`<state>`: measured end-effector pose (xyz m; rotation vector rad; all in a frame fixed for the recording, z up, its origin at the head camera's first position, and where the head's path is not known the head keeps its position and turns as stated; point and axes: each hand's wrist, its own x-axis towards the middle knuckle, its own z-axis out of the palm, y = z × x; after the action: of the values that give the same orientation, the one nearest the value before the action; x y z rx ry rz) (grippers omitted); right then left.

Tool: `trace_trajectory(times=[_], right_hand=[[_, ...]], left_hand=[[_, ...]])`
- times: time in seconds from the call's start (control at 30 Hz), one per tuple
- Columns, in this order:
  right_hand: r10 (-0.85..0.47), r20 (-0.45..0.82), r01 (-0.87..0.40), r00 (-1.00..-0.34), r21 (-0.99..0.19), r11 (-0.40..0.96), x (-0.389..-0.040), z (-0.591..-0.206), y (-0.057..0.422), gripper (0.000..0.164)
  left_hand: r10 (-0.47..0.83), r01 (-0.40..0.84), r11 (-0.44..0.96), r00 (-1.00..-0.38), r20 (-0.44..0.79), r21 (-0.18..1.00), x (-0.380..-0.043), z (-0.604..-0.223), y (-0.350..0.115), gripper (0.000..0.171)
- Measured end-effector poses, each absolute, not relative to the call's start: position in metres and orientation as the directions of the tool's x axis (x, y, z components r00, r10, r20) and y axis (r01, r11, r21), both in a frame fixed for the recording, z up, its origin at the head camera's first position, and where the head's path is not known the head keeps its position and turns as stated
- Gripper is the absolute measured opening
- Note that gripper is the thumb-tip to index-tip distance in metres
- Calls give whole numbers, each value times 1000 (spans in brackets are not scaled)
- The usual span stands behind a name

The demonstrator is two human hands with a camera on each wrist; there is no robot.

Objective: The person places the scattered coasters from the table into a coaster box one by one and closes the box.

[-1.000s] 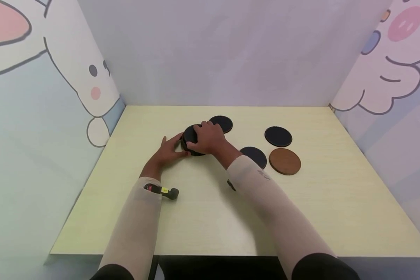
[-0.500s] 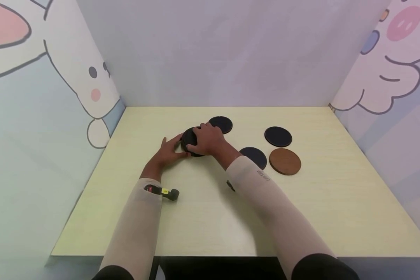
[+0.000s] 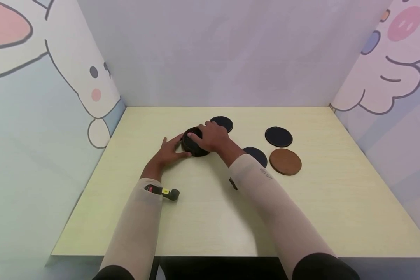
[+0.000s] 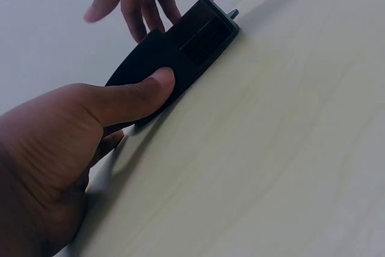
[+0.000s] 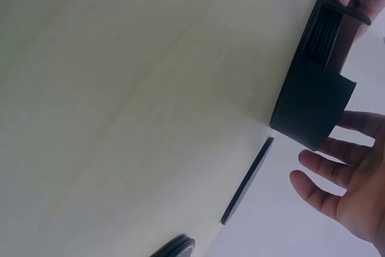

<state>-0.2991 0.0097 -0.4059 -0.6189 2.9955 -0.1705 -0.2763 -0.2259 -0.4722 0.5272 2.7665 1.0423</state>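
Note:
A round black coaster holder [image 3: 191, 148] stands on the table, left of its middle. My left hand [image 3: 168, 151] grips its left side, the thumb pressed on the wall in the left wrist view. My right hand [image 3: 213, 137] is at the holder's far right side, its thumb raised over the top. In the right wrist view the fingers of the right hand [image 5: 361, 194] are loosely bent beside the holder [image 5: 310, 106] and pinch nothing. Through the holder's cut-out show stacked dark edges [image 5: 323, 31] inside. A black coaster [image 3: 224, 123] lies just behind the right hand.
Right of the holder lie a black coaster [image 3: 258, 156] partly under the right forearm, another black coaster [image 3: 278, 137] farther back, and a brown round coaster [image 3: 285, 161]. Walls with cartoon prints enclose the pale table [image 3: 203, 217] at the back and sides.
My right hand has shifted slightly right and its thumb has lifted from the holder's top, showing its dark inside. The left hand keeps its place.

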Motion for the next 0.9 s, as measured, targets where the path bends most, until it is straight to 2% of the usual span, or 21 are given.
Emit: trace_trajectory(times=[0.27,0.6,0.8,0.9], right_hand=[[-311,-70,-287,-948,-240,928,-312,-405,29,84],[-232,-196,-139,-953,-397,907,-324,-401,49,80],[-234,-240,-111,-942,-437,893,-328,-399,55,79],[-234,-246,-115,-940,-419,901,-330,-399,58,76]], left_hand=[[369,265,687,-929,-11,677,-278,-473,-227,98],[374,272,675,-927,0,686,-278,-476,-229,99],[370,261,664,-929,-5,700,-276,-475,-229,99],[376,269,661,-926,1,700,-275,-475,-228,98]])
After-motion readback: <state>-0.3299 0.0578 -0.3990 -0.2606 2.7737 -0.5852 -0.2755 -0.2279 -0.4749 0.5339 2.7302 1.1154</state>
